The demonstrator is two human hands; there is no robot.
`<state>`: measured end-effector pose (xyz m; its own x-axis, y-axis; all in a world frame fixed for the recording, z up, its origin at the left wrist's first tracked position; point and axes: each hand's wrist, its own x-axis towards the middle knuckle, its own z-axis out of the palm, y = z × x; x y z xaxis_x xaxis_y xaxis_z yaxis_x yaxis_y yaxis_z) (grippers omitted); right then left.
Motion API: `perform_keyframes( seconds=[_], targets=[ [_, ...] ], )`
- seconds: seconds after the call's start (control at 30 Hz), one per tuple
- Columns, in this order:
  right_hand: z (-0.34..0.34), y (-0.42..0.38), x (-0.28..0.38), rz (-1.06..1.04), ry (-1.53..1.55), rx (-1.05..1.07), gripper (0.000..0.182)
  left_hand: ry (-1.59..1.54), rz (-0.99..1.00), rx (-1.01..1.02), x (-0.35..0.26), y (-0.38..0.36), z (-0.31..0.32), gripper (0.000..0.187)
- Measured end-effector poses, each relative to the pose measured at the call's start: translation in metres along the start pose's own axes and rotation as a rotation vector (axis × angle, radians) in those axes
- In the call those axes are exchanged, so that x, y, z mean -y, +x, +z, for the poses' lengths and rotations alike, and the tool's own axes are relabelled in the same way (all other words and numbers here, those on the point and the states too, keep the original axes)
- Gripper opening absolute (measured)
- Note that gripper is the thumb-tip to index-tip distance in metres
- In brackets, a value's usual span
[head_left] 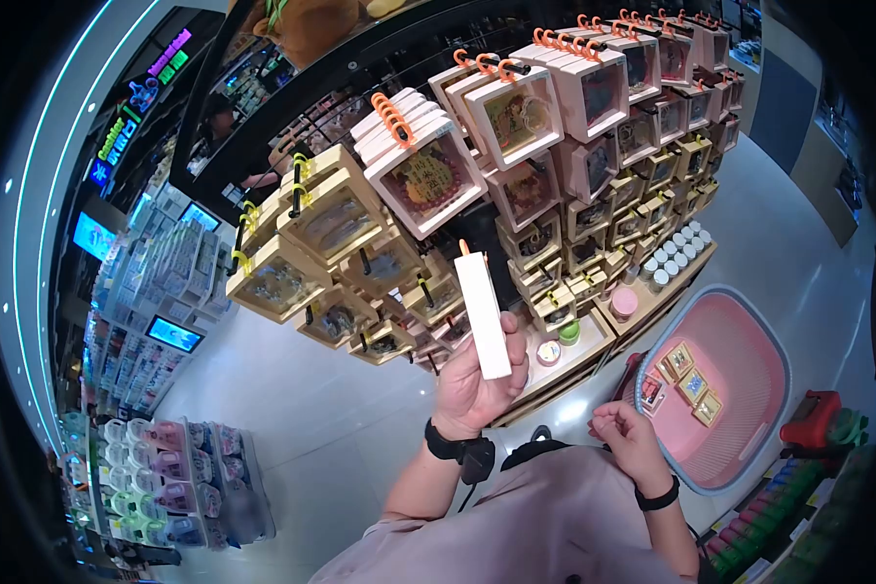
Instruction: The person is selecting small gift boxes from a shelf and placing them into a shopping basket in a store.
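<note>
Raised in front of the display rack, my left hand (475, 384) is closed around a slim white box (483, 316). The box is upright, its narrow side facing me, and an orange hook sticks up from its top; its front is hidden. My right hand (625, 434) hangs low near my body, fingers loosely curled with nothing visible in them. Beside it stands a large pink basket (749, 360) with a grey-blue rim, holding several small framed boxes (693, 385). Window boxes with bracelet-like jewellery, such as a pink box (430, 183), hang on the rack beyond my left hand.
Yellow-framed boxes (331, 219) hang on the rack's left side. Its lower shelf carries white-lidded jars (674, 255), a pink tub (623, 301) and a green tub (568, 333). Plastic bins (180, 477) stand at left, and a red object (810, 419) sits right of the basket.
</note>
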<state>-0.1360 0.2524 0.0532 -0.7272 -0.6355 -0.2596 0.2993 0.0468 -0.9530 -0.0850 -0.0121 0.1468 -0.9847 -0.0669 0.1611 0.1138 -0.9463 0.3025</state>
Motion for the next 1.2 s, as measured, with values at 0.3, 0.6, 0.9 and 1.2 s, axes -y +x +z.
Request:
perform_keyframes(
  seconds=[0.3,0.6,0.9,1.2],
  targets=[
    [-0.015,-0.003,-0.01,-0.012,0.014,-0.022,0.017,-0.239,-0.137,0.268,0.031,0.002,-0.003,0.045],
    [-0.021,-0.002,-0.013,0.013,0.049,-0.036,0.016,0.211,0.009,0.061,0.027,0.001,-0.006,0.044],
    [-0.023,0.002,-0.014,0.032,0.044,-0.033,0.017,1.257,0.347,-0.307,-0.007,-0.004,-0.009,0.029],
    [-0.02,0.003,-0.012,0.061,0.028,-0.018,0.017,1.172,0.478,-0.425,-0.029,0.015,-0.003,0.025]
  ],
)
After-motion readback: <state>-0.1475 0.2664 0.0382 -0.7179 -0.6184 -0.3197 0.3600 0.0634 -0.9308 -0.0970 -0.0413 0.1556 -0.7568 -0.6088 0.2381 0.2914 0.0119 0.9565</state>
